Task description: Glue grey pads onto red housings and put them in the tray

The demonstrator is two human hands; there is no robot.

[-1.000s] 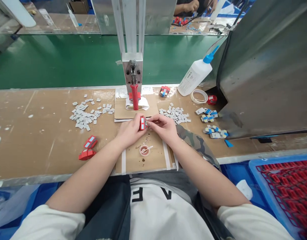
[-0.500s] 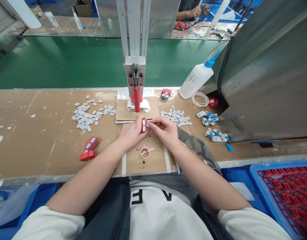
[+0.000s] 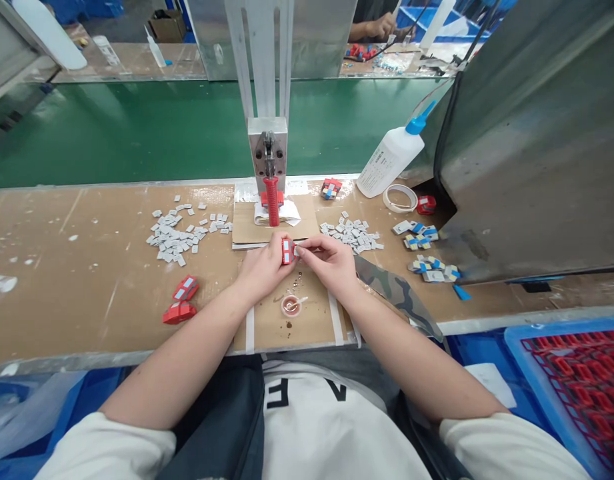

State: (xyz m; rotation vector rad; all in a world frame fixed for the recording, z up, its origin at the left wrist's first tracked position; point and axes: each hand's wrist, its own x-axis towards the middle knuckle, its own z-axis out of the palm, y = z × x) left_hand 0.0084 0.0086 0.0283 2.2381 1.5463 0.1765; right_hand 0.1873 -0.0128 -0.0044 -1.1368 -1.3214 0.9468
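Observation:
My left hand [image 3: 261,268] is closed around a small red toy car part [image 3: 287,252] with pale panels on its face. Thumb and fingertips of my right hand [image 3: 334,265] pinch a small grey tile [image 3: 297,251] at the right side of the red part; whether the two touch is too small to tell. Just below my hands stands a little round cup of reddish liquid [image 3: 291,306] with a thin white stick in it. Loose grey tiles lie in one pile [image 3: 171,233] at left and another pile [image 3: 354,233] beside my right hand.
Ahead stands a press with a red handle [image 3: 272,203]. Two red parts [image 3: 183,300] lie left. At right are a white squeeze bottle [image 3: 391,160], a tape roll [image 3: 400,199], blue-and-yellow-marked pieces [image 3: 431,269] and a blue crate [image 3: 517,347] of red parts. A co-worker's hand [image 3: 381,27] shows beyond.
The view has shifted slightly. My hands stay together in nearly the same place, and the red toy car part has turned a little in my left hand.

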